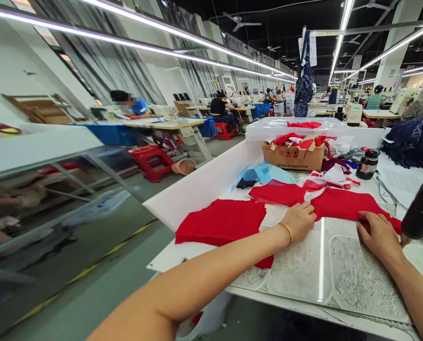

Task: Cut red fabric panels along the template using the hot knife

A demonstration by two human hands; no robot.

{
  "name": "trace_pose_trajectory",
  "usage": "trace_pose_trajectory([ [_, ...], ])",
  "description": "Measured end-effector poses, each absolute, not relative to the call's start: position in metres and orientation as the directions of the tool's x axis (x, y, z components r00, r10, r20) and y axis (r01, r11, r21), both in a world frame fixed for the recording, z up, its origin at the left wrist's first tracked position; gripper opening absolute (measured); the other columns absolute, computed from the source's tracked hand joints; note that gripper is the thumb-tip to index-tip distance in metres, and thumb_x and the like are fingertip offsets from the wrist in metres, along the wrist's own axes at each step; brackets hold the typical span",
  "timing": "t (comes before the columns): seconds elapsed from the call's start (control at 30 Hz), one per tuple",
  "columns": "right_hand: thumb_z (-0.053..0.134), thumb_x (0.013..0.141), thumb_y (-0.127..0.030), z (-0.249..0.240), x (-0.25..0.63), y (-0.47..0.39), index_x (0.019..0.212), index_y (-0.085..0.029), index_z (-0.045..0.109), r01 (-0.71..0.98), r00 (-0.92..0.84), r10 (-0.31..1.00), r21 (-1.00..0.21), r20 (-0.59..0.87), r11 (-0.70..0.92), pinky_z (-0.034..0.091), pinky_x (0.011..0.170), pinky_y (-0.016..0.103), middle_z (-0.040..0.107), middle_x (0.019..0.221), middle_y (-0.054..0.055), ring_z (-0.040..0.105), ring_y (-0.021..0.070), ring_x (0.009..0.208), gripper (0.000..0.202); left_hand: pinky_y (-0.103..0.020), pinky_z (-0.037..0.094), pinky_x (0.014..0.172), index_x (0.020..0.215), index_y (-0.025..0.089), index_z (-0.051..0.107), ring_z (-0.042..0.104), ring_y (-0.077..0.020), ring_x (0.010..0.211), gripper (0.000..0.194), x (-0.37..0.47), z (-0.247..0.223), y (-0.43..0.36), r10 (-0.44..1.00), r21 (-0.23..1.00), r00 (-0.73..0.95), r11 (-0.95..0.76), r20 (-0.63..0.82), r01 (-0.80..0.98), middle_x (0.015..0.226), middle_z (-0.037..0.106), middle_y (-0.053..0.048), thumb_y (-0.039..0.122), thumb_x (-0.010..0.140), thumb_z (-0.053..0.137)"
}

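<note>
A red fabric piece (349, 202) lies spread on the worktable in front of me. My left hand (301, 221), with a yellow band on its wrist, has its fingers closed together at the near left edge of that piece. At its near right edge, my right hand (380, 233) grips the cloth between bent fingers and thumb; the fingertips are partly hidden. Left of my left hand is a stack of red fabric pieces (225, 220), partly covered by my forearm. Another red piece (278, 192) lies just behind my left hand.
Behind the cloth stands a cardboard box (292, 157) full of red and white scraps. A dark jar (368, 164) stands at the right, near a black machine part (421, 208). A raised white board (211, 182) borders the table's left side. People sit at sewing tables beyond.
</note>
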State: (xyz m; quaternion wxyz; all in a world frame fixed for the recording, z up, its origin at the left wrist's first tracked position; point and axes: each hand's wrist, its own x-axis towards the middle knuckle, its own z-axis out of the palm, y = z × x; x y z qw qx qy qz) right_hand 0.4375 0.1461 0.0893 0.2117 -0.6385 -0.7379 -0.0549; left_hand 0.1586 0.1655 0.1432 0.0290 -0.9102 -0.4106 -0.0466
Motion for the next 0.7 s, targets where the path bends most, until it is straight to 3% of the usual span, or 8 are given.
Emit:
trace_pose_trajectory([
  [0.23, 0.056, 0.092, -0.023, 0.092, 0.432, 0.142, 0.115, -0.019, 0.07, 0.939, -0.096, 0.901, -0.261, 0.422, 0.223, 0.049, 0.092, 0.04, 0.075, 0.109, 0.008, 0.063, 0.0276, 0.106, 0.027, -0.047, 0.056, 0.101, 0.111, 0.016, 0.07, 0.066, -0.0246, 0.115, 0.017, 0.181, 0.135, 0.196, 0.789, -0.019, 0.613, -0.613, 0.037, 0.79, 0.121, 0.069, -0.008, 0.031, 0.103, 0.068],
  [0.7, 0.059, 0.088, -0.017, 0.096, 0.424, 0.138, 0.1, -0.02, 0.072, 0.919, -0.089, 0.902, -0.315, 0.422, 0.238, 0.046, 0.09, 0.037, 0.072, 0.099, 0.008, 0.06, 0.0259, 0.1, 0.018, -0.044, 0.06, 0.094, 0.124, 0.017, 0.067, 0.068, -0.0234, 0.108, 0.028, 0.169, 0.126, 0.212, 0.868, 0.149, 0.495, -0.494, 0.03, 0.857, 0.125, 0.067, -0.009, 0.037, 0.104, 0.068],
])
